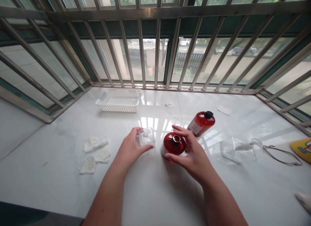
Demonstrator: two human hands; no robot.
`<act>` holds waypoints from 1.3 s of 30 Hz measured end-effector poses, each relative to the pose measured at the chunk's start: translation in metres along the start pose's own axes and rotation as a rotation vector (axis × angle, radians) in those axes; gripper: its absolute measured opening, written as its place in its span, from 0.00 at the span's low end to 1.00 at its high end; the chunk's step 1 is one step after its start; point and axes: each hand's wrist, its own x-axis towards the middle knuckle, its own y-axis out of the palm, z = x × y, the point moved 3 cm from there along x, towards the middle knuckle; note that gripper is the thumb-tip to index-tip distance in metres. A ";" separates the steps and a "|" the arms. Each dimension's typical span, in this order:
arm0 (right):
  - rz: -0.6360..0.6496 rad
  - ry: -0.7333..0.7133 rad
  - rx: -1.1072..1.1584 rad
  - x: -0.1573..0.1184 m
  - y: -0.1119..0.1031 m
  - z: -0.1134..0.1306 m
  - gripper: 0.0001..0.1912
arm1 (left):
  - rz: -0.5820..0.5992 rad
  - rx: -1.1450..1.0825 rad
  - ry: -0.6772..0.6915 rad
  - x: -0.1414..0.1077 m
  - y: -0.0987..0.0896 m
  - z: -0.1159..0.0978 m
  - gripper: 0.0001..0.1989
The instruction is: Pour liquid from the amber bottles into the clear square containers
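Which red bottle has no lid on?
The nearer bottle, in the right hand: its neck is open. The farther bottle wears a black cap.

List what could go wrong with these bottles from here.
The open red bottle might spill if the right hand tips it. The black-capped red bottle stands close behind that hand and could get knocked. The smooth clear square bottle might slip from the left hand.

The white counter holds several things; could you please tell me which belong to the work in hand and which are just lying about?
In hand:
- clear square bottle, in the left hand
- uncapped red bottle, in the right hand
- capped red bottle, possibly

Apparently lying about:
- white basket
- crumpled white pieces
- yellow item
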 end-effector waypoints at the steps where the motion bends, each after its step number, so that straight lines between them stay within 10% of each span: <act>1: 0.017 -0.015 -0.054 0.001 -0.006 -0.002 0.35 | 0.003 0.002 0.001 0.000 0.000 -0.001 0.37; 10: 0.165 0.041 0.140 -0.004 -0.022 0.003 0.37 | -0.005 0.031 -0.001 -0.001 0.000 -0.003 0.36; 18: -0.169 0.176 -0.199 -0.001 0.006 0.006 0.50 | 0.015 0.010 -0.017 -0.001 0.001 -0.001 0.41; 27: -0.050 0.107 -0.080 -0.002 0.008 0.003 0.38 | 0.016 0.004 -0.035 -0.001 0.000 -0.003 0.37; 39: -0.254 0.230 -0.182 -0.003 0.029 0.002 0.44 | 0.009 0.038 -0.027 -0.001 0.000 -0.003 0.37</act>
